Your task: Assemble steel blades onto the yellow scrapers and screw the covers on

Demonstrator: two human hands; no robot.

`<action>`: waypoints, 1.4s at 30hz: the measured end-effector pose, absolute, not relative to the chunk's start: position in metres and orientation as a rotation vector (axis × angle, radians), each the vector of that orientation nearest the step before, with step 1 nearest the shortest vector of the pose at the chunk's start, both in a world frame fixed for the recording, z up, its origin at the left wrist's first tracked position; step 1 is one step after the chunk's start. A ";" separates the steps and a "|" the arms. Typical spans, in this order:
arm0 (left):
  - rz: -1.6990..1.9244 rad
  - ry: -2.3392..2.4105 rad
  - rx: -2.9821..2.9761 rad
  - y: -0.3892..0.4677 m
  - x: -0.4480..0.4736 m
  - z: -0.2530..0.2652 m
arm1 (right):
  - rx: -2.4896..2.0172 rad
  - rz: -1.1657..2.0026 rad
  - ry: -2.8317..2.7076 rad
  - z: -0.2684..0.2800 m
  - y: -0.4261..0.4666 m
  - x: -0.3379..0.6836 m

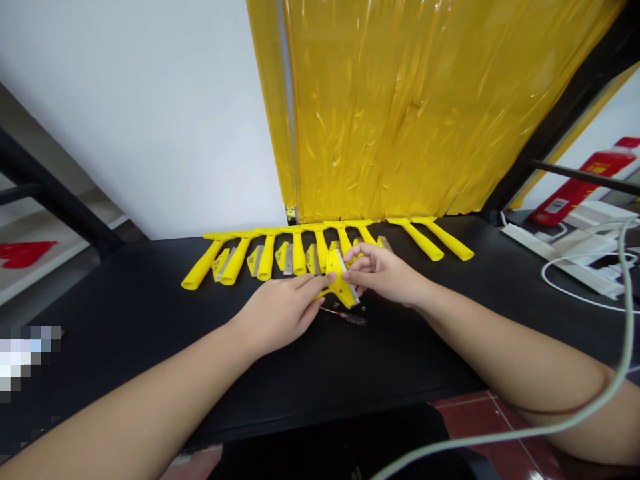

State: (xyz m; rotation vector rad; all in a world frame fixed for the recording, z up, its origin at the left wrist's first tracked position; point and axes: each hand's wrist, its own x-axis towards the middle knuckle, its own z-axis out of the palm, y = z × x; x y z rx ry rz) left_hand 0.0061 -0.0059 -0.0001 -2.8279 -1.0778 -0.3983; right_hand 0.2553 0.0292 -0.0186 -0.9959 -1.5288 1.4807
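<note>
A yellow scraper [338,275] above the table [310,390] is gripped by the left hand [281,308], its metal edge [353,293] pinched by the right hand [384,272]. Below it lies a screwdriver [353,319]; behind it, yellow handles [267,259]; right of it, a cable [629,310] crosses the right arm [490,343].

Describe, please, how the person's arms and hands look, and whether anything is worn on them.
The left hand and right hand are ungloved. The left forearm and right forearm are uncovered as far as they show. A thin dark line crosses the right one near the elbow, perhaps a band. A pale cable passes in front of it.
</note>
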 end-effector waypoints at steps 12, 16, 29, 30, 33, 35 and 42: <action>-0.361 -0.993 -2.831 -0.005 0.006 0.000 | -1.017 1.523 -1.517 -0.013 0.027 0.257; -0.366 -0.972 -2.806 -0.004 0.005 0.001 | -1.027 1.544 -1.523 -0.010 0.027 0.258; -0.458 -0.901 -2.767 -0.005 0.005 0.003 | -0.978 1.527 -1.533 -0.007 0.025 0.260; -0.460 -0.894 -2.766 -0.005 0.005 0.003 | -0.967 1.531 -1.553 -0.007 0.025 0.260; -0.456 -0.873 -2.764 -0.005 0.004 0.002 | -0.939 1.558 -1.627 -0.009 0.026 0.259; -0.447 -0.871 -2.759 -0.005 0.004 0.002 | -0.938 1.560 -1.643 -0.008 0.026 0.258; -0.401 -0.843 -2.801 -0.005 0.004 0.004 | -0.945 1.562 -1.622 -0.005 0.024 0.256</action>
